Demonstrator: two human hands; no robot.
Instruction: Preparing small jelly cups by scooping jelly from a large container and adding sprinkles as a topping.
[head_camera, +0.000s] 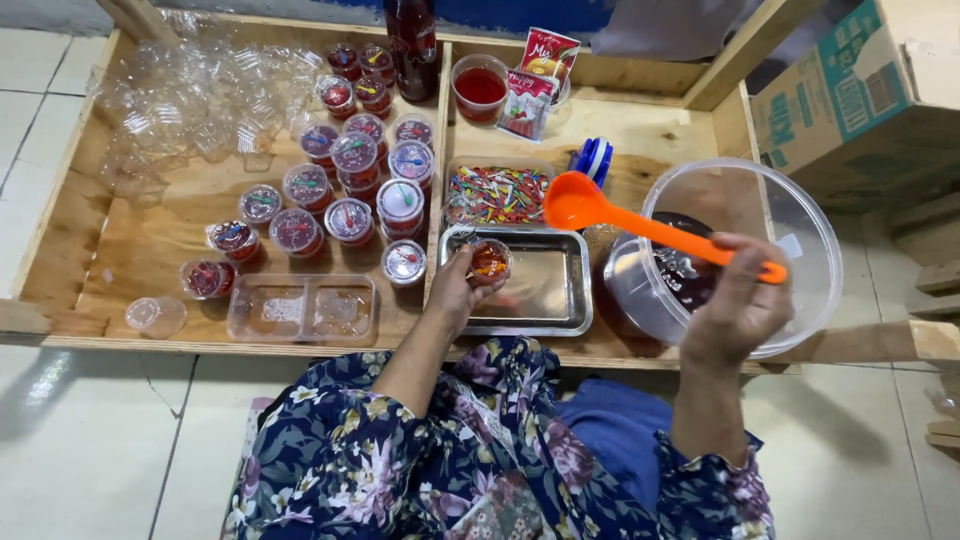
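Right hand (738, 300) grip wrapped around tail end of orange ladle (640, 226). Ladle long axis runs up-left from grip; bowl end raised, well clear of grip, above strip between steel tray (560, 300) and clear tub (800, 230).

Small cup (490, 260) of red jelly lies down-left of ladle bowl, near it, over tray. Left hand (455, 290) grip pinching cup at side, fingers curled, forearm reaching up from lap.

Right wrist bent over tub rim. Sealed cups (350, 190) stand further left of left grip on wooden tabletop (150, 250).
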